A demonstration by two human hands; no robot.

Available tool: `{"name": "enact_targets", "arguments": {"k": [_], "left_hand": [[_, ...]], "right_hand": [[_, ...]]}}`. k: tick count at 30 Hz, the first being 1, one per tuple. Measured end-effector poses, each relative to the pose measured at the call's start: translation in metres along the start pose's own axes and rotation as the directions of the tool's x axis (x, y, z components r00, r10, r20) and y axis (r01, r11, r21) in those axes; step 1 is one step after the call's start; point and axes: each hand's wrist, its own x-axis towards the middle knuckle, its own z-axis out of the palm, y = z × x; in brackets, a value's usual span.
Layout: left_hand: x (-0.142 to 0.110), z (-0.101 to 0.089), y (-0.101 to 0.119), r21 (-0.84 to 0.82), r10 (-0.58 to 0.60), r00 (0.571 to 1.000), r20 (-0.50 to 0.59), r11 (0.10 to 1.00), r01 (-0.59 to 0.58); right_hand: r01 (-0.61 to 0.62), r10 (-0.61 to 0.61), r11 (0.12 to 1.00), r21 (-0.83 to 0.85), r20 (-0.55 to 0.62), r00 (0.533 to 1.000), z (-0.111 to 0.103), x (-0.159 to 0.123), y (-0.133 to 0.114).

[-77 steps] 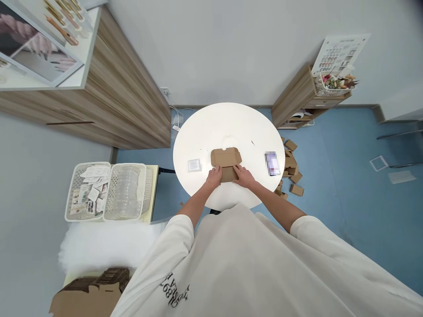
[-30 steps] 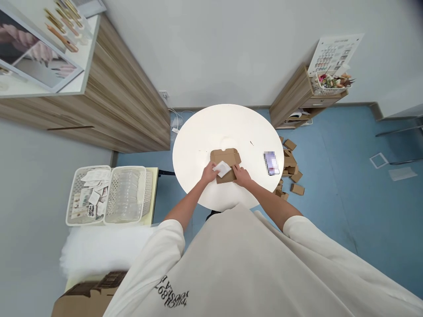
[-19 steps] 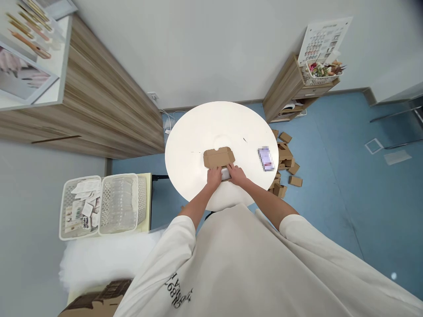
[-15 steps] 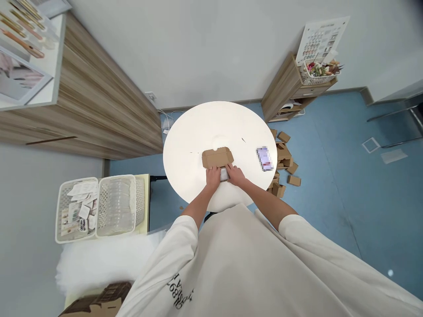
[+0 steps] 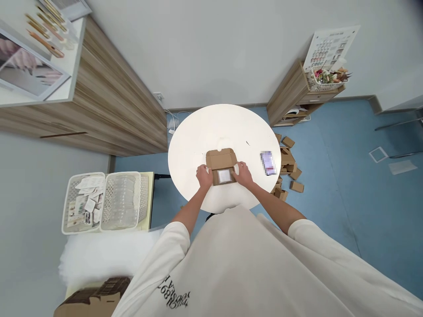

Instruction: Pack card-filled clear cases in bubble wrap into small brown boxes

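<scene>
An open brown cardboard box [image 5: 220, 159] lies near the front of the round white table [image 5: 198, 141], its lid folded back away from me. A small clear packet [image 5: 224, 175] rests flat inside its tray. My left hand [image 5: 204, 175] grips the box's left side with curled fingers. My right hand [image 5: 243, 172] holds the right side the same way.
A phone [image 5: 268, 162] lies on the table to the right. Several small cardboard boxes [image 5: 288, 169] are scattered on the blue floor beyond it. Two white baskets [image 5: 105, 201] with packets stand at my left. A wooden counter [image 5: 109, 105] and a small cabinet [image 5: 294, 94] flank the table.
The clear packet went from the table at the left, via my left hand, into the box. Both hands moved apart from the middle to the box's sides.
</scene>
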Motion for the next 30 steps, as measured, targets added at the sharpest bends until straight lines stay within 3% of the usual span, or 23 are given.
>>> {"name": "enact_targets", "arguments": {"k": [1, 3, 5, 11, 22, 25, 30], "left_hand": [[0.008, -0.001, -0.004, -0.096, -0.111, 0.994, -0.01, 0.989, 0.109], [0.023, -0.001, -0.009, -0.3, -0.263, 0.96, 0.099, 0.912, 0.281], [0.035, 0.0, -0.009, -0.431, -0.312, 0.926, 0.211, 0.821, 0.375], [0.043, 0.007, -0.001, -0.53, -0.191, 0.909, 0.369, 0.76, 0.375], [0.041, 0.001, 0.002, -0.511, -0.155, 0.924, 0.349, 0.795, 0.326], [0.039, -0.003, 0.006, -0.517, -0.185, 0.912, 0.367, 0.774, 0.365], [0.039, -0.014, 0.009, -0.552, -0.177, 0.893, 0.414, 0.731, 0.401]], "right_hand": [[-0.082, 0.083, 0.992, 0.095, -0.01, 0.996, -0.002, 0.007, 0.002], [-0.204, 0.208, 0.929, 0.308, 0.021, 0.978, -0.006, 0.022, 0.004], [-0.236, 0.233, 0.863, 0.447, 0.062, 0.97, -0.01, 0.036, 0.002], [-0.213, 0.198, 0.777, 0.593, 0.091, 0.976, -0.01, 0.047, -0.009], [-0.202, 0.194, 0.671, 0.713, 0.095, 0.976, -0.007, 0.04, -0.012], [-0.264, 0.233, 0.585, 0.767, 0.154, 0.96, -0.012, 0.042, -0.012], [-0.405, 0.247, 0.354, 0.843, 0.333, 0.91, -0.021, 0.046, -0.008]]}}
